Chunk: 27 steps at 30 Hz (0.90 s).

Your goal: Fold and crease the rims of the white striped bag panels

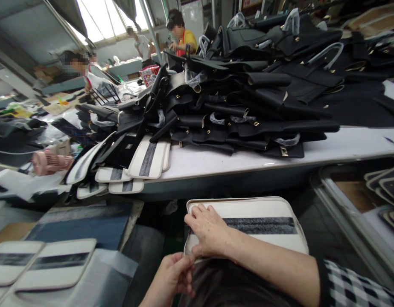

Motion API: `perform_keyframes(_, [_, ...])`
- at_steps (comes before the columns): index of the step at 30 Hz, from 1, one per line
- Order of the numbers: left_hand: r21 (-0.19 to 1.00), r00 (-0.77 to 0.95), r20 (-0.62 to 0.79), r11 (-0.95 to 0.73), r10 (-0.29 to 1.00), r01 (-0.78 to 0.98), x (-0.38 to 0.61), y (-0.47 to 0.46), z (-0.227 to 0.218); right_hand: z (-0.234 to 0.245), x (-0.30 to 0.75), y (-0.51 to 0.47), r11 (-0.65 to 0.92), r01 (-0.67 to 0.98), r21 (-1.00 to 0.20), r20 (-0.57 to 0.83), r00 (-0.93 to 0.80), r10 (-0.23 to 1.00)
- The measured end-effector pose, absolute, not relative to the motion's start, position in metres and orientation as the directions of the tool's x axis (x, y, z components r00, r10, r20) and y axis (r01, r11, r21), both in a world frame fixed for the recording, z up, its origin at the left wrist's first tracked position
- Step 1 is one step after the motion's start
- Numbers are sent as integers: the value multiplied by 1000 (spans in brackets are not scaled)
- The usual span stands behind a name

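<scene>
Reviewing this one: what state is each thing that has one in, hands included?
Panel: striped face up, over the lap.
Left hand: pinching the panel's corner.
Right hand: on the panel, fingers bent.
Lower-left panels: overlapping, stripes up.
Black bags: heaped on the table.
Bag handles: several plastic-wrapped.

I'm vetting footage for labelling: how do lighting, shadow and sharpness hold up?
Head view, top: window blown out; head view, below the long table: deep shadow; head view, left: pink motor looks soft; head view, foreground: left hand, right hand and white panel fairly clear.
</scene>
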<state>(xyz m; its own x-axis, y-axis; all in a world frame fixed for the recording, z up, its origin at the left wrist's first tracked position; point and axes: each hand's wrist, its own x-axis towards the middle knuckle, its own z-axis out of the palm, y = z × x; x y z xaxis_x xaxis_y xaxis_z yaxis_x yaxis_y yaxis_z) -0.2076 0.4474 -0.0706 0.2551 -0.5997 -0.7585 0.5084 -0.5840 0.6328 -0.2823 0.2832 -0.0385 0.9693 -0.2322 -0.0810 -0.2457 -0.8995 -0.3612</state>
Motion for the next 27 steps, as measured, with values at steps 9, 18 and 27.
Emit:
perform_keyframes(9, [662,315,-748,-637,-584,394,-207,449,-73,-39,-280,283,-879,-270,-392,-90,963,-256])
perform_keyframes(18, [663,345,-749,-641,-566,387,-210,442,-67,-39,-286,288,-821,-317,-475,-50,941,-335])
perform_keyframes(27, [609,282,-793,-678,-541,411,-199,447,-78,-47,-282,292,-850,-324,-416,-19,937,-348])
